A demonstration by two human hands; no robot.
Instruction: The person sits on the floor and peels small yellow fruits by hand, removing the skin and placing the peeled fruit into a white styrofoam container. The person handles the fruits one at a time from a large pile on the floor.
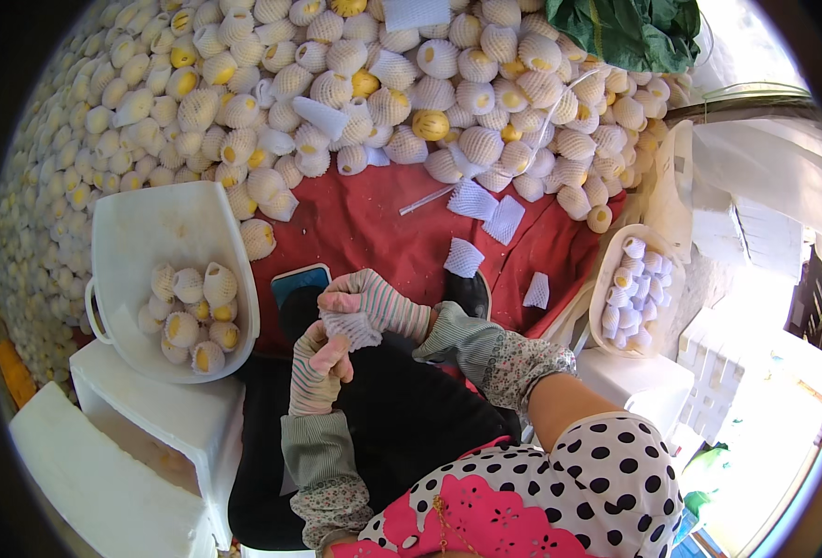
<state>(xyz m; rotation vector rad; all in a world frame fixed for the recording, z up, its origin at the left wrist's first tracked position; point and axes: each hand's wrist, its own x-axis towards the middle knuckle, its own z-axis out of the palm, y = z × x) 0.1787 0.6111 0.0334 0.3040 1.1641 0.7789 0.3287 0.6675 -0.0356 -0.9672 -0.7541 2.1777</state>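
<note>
In front of my lap, my left hand (320,366) and my right hand (376,300) both grip a white foam net sleeve (355,329). The sleeve looks bunched between the fingers, and no fruit shows inside it. Striped fingerless gloves cover both hands. To the left, a white plastic tub (153,216) holds several yellow fruits in foam nets (189,286). A wide heap of net-wrapped fruits (411,104) rises ahead. One bare yellow fruit with dark stripes (430,125), like a pepino melon, lies at its near edge.
Loose foam sleeves (503,220) lie on the red cloth (369,216). On the right, a pale basin (599,300) of small foam-sleeved pieces rests by a white box. White foam boxes (139,418) stand at left. A phone-like device (299,282) is beside my knee. Green sheeting (627,35) hangs over the heap.
</note>
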